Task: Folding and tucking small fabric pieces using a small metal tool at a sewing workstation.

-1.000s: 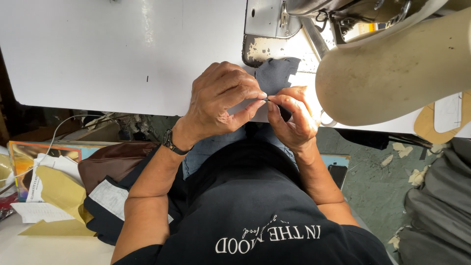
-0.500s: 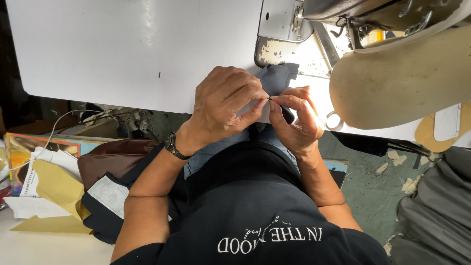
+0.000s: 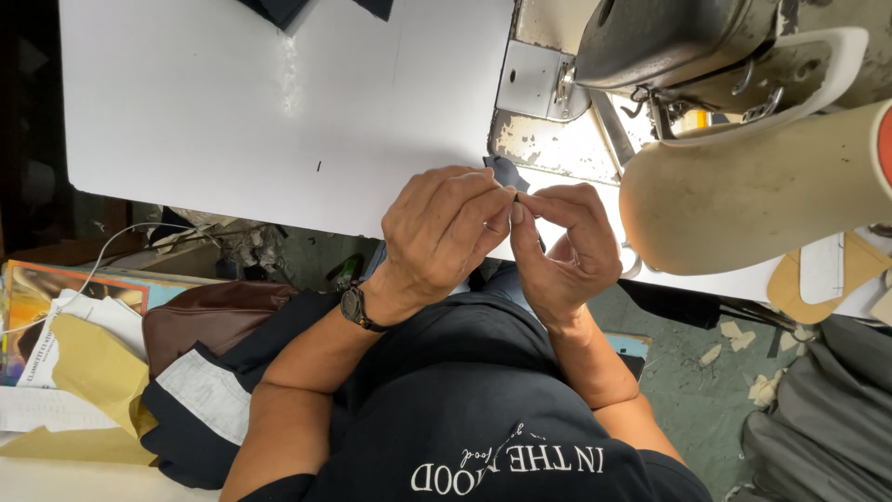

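Lying at about eight o'clock, a heap of yellow and white paper patterns (image 3: 84,381) sits beside a brown leather piece (image 3: 209,321) and dark navy cloth with a white label (image 3: 200,409), crowding the low left corner. Above them, from nine to twelve o'clock, the white table top (image 3: 279,102) spreads wide and bare, its near edge running straight across just under the hands; this is the largest open room in view. A scrap of dark cloth (image 3: 279,7) pokes over the far edge at twelve o'clock.

At centre, the left hand (image 3: 437,232), with a wristwatch (image 3: 356,307) on its wrist, curls its fingers inward, thumb and forefinger pinched on the small dark blue fabric piece (image 3: 506,174). The right hand (image 3: 562,246) meets it just beside, its thumb and forefinger also pinched on the same piece, fingertips of both hands touching. The fabric lies at the table's near edge, mostly hidden by the fingers, only a corner showing above them.

At one to three o'clock the sewing machine (image 3: 688,56) and its cream arm (image 3: 762,191) hang close over the right hand, leaving little room there. Grey cloth (image 3: 818,437) fills the five o'clock corner, with paper scraps (image 3: 753,372) on the green floor.
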